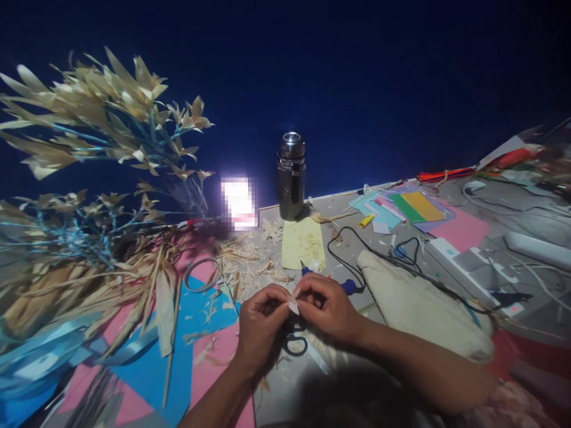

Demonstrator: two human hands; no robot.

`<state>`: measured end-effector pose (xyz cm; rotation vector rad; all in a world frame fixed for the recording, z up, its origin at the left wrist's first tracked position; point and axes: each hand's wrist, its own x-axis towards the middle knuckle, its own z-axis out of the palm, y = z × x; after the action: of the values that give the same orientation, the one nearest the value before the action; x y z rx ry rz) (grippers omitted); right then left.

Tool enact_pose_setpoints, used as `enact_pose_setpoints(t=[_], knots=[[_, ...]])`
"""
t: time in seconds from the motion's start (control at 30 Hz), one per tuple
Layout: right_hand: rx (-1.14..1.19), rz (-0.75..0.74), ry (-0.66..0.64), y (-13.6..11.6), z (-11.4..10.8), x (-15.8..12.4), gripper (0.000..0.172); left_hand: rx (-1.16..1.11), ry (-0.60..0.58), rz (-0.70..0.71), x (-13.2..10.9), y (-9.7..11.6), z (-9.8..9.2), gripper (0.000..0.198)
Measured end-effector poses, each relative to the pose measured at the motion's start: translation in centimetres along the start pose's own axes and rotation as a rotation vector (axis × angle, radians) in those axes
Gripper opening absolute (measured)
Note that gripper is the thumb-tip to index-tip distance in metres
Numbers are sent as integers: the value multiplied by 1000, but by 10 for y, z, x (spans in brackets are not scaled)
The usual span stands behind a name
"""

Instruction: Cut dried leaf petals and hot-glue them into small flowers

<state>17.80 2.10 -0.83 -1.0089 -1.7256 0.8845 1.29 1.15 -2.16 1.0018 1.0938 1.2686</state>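
Note:
Between my left hand (262, 321) and my right hand (330, 306) is a small pale piece (293, 307) that looks like dried husk. Both hands are closed, pinching it with thumbs and fingertips from either side. Just below them lies a pair of scissors with dark handles (295, 355), its blades hidden by my hands. Behind my right hand rests a blue glue gun (349, 287), partly covered, its dark nozzle pointing toward a pale yellow sheet (297, 246). Scraps of dried husk (243, 252) are scattered beyond my left hand.
A dark metal flask (291, 184) stands at the back. Dried husk flowers on blue stems (134, 119) rise at the left. A tape roll (187, 278) sits on blue paper (154, 362). Rightward are a cream cloth bundle (414, 303), a power strip (464, 270) with cables, and coloured papers (417, 205).

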Motion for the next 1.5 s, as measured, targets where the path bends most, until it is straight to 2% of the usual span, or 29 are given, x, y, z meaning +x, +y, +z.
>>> enact_pose_setpoints(t=[0.2, 0.43, 0.7, 0.93, 1.1, 1.23, 1.5], knots=[[77, 62, -25, 1, -3, 0, 5, -125, -31, -99, -1, 0, -1, 20], [123, 193, -41, 4, -6, 1, 7, -233, 12, -157, 1, -12, -3, 23], [33, 105, -58, 4, -9, 2, 8, -70, -11, -106, 0, -11, -5, 14], [30, 67, -55, 5, -9, 3, 6, -43, -18, -46, 0, -10, -5, 11], [7, -27, -33, 5, -8, 1, 6, -75, -3, -73, 1, -11, -5, 15], [-23, -21, -22, 6, -9, 2, 9, -81, -25, -109, 2, -15, -7, 22], [-50, -35, -32, 5, -16, 6, 8, -134, -1, -137, 4, -17, -7, 11]])
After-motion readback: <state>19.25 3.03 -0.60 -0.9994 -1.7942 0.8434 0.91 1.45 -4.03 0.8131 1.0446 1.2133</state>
